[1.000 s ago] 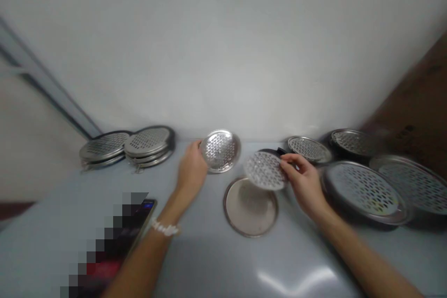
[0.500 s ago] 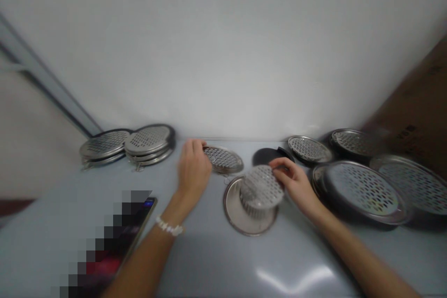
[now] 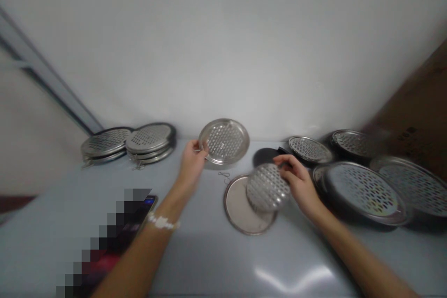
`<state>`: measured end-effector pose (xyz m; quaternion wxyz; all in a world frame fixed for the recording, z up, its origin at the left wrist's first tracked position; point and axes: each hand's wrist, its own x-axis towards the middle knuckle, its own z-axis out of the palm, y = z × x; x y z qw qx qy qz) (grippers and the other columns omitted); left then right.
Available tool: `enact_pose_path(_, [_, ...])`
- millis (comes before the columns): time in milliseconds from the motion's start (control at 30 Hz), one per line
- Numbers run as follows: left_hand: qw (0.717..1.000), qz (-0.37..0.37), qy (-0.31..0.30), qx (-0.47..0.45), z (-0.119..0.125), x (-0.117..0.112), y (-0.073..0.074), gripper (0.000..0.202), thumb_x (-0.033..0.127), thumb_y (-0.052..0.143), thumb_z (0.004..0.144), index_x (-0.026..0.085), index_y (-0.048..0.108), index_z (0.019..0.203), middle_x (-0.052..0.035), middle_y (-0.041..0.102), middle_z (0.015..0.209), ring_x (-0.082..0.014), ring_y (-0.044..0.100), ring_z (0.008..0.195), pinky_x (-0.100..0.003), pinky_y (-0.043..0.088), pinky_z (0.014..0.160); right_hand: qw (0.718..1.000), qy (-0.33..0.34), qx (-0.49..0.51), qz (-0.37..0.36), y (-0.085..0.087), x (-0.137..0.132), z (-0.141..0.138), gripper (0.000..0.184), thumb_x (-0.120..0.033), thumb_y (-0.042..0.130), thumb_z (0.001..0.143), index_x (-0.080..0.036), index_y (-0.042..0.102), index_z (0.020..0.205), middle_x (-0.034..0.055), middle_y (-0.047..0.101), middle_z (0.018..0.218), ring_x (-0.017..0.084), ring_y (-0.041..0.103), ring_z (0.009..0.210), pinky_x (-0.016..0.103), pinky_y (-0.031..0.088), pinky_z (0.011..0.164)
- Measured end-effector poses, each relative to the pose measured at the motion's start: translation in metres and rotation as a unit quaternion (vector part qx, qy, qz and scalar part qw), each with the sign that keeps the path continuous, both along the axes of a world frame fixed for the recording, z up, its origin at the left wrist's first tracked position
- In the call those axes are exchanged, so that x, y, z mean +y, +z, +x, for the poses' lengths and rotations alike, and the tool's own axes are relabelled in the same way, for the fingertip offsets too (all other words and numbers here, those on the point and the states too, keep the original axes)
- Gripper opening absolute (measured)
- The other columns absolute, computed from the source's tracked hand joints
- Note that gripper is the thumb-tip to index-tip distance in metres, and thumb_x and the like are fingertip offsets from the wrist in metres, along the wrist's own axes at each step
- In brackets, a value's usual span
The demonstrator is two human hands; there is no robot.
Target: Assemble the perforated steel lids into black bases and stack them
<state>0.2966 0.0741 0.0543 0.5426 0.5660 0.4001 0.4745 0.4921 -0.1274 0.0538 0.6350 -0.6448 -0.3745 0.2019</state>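
My left hand (image 3: 193,156) is closed on the edge of a rimmed round metal grater plate (image 3: 225,142), lifted and tilted so that its perforated face shows. In my right hand (image 3: 295,177) a smaller perforated grater disc (image 3: 267,188) is pinched by its edge. It hangs, slightly blurred, over the right part of a shallow round metal dish (image 3: 240,207) on the table. A small wire hook (image 3: 224,176) lies just behind the dish.
Stacked graters (image 3: 150,142) stand at the back left. A black round piece (image 3: 267,156) lies behind my right hand. Larger graters (image 3: 363,193) and a cardboard box (image 3: 415,102) are on the right. A phone (image 3: 139,216), partly pixelated, lies left on the grey table (image 3: 206,251).
My left hand has raised the rimmed grater plate off the table and tipped it up. The grater disc in my right hand has shifted slightly right, uncovering more of the dish.
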Motion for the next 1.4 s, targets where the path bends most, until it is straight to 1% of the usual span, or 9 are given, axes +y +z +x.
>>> enact_pose_path(167, [0.990,-0.082,-0.037,-0.105,0.005,-0.012,0.005,0.037,0.017,0.070,0.059,0.017,0.063,0.094,-0.0048,0.072,0.098,-0.0191,0.066,0.089,-0.029,0.051,0.076,0.999,-0.043,0.003,0.013,0.000,-0.002,-0.002,0.024,-0.024,0.057,0.067,-0.024,0.065,0.089,0.0003,0.062,0.089,0.018,0.052,0.073,0.030,0.039,0.065])
enact_pose_path(400, [0.981,-0.135,-0.062,-0.129,0.007,-0.017,0.005,0.033,0.013,0.066,0.056,0.016,0.066,0.089,-0.0052,0.075,0.095,-0.0191,0.067,0.090,-0.031,0.051,0.081,0.998,0.038,0.055,-0.013,-0.003,0.001,-0.012,0.023,-0.034,0.065,0.074,-0.025,0.061,0.094,-0.0043,0.054,0.066,0.017,0.048,0.060,0.028,0.036,0.056])
enact_pose_path(633, [0.973,-0.160,-0.068,-0.155,0.010,-0.014,-0.001,0.032,0.006,0.063,0.057,0.017,0.068,0.087,-0.0058,0.076,0.098,-0.0196,0.068,0.094,-0.033,0.052,0.086,0.997,-0.043,0.047,0.050,-0.001,0.001,-0.007,0.026,-0.039,0.067,0.079,-0.026,0.059,0.100,-0.0041,0.054,0.071,0.015,0.046,0.060,0.027,0.036,0.056])
enact_pose_path(800, [0.972,-0.166,-0.068,-0.151,0.011,-0.016,-0.001,0.032,0.006,0.064,0.057,0.016,0.068,0.087,-0.0051,0.075,0.091,-0.0192,0.069,0.089,-0.031,0.053,0.082,0.996,0.083,-0.012,-0.021,-0.005,-0.001,-0.013,0.022,-0.035,0.062,0.084,-0.025,0.058,0.103,-0.0039,0.054,0.071,0.016,0.047,0.060,0.027,0.037,0.056])
enact_pose_path(867, [0.974,-0.164,-0.067,-0.144,0.012,-0.016,-0.002,0.030,0.007,0.065,0.057,0.016,0.068,0.086,-0.0059,0.076,0.091,-0.0199,0.069,0.089,-0.032,0.054,0.081,0.986,0.128,-0.094,-0.051,-0.007,-0.002,-0.019,0.019,-0.028,0.057,0.087,-0.024,0.058,0.106,-0.0012,0.057,0.080,0.016,0.051,0.065,0.029,0.040,0.059])
enact_pose_path(967, [0.976,-0.160,-0.065,-0.132,0.011,-0.016,-0.004,0.028,0.008,0.066,0.059,0.016,0.068,0.086,-0.0071,0.076,0.094,-0.0211,0.069,0.091,-0.033,0.054,0.081,0.949,0.166,-0.261,-0.055,-0.007,-0.005,-0.025,0.021,-0.016,0.049,0.090,-0.023,0.058,0.107,0.0051,0.060,0.101,0.020,0.058,0.087,0.035,0.047,0.078])
enact_pose_path(1067, [0.979,-0.149,-0.080,-0.115,0.011,-0.017,-0.005,0.029,0.010,0.066,0.059,0.015,0.068,0.087,-0.0080,0.076,0.093,-0.0214,0.070,0.089,-0.033,0.054,0.080,0.908,0.186,-0.368,-0.072,-0.006,-0.006,-0.026,0.019,-0.012,0.046,0.093,-0.021,0.060,0.102,0.0081,0.062,0.103,0.024,0.056,0.098,0.041,0.046,0.089])
enact_pose_path(1233, [0.983,-0.119,-0.111,-0.082,0.011,-0.021,-0.004,0.026,0.017,0.069,0.061,0.014,0.069,0.086,-0.0082,0.076,0.085,-0.0217,0.070,0.081,-0.031,0.053,0.071,0.890,0.190,-0.404,-0.096,-0.001,-0.006,-0.025,0.010,-0.018,0.057,0.094,-0.021,0.062,0.102,0.0074,0.066,0.098,0.026,0.052,0.098,0.044,0.045,0.090])
enact_pose_path(1400, [0.984,-0.097,-0.141,-0.055,0.012,-0.023,-0.005,0.027,0.029,0.070,0.065,0.012,0.072,0.086,-0.0066,0.074,0.077,-0.0195,0.067,0.068,-0.032,0.053,0.066,0.858,0.230,-0.434,-0.151,0.005,-0.008,-0.030,0.020,-0.032,0.074,0.086,-0.021,0.065,0.100,0.0077,0.066,0.105,0.028,0.050,0.105,0.047,0.043,0.094])
